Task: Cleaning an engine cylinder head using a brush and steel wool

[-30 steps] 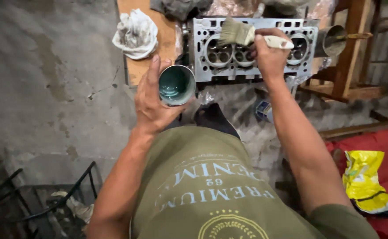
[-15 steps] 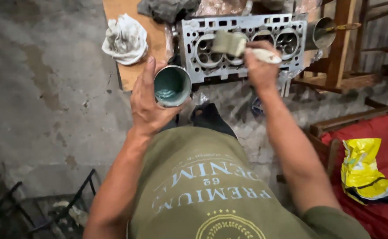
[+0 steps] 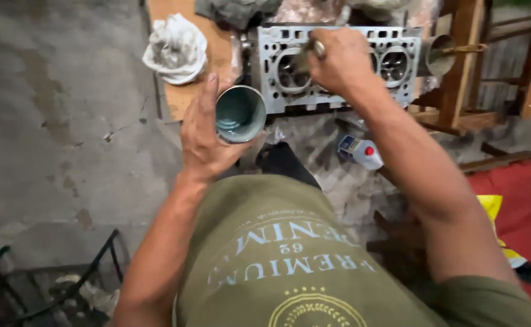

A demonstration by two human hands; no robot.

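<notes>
My left hand (image 3: 204, 130) grips a small round tin cup (image 3: 240, 113) with a greenish wet inside, held upright in front of my chest. My right hand (image 3: 340, 59) is closed on a paintbrush (image 3: 305, 56); most of the brush is hidden by the fist, and its head sits over the left round chamber of a grey metal cylinder head (image 3: 338, 69). The cylinder head lies flat on a wooden board (image 3: 217, 48) just beyond the cup.
A crumpled white rag (image 3: 176, 48) lies on the board's left end. A second metal cup (image 3: 436, 54) stands by wooden frame posts (image 3: 462, 66) at right. A small white bottle (image 3: 359, 151) lies on the concrete floor; red cloth (image 3: 520, 188) and a dark metal rack (image 3: 47, 284) flank me.
My right hand has turned the brush down from above the cylinder head into its left chamber. The cup in my left hand stayed at about the same place.
</notes>
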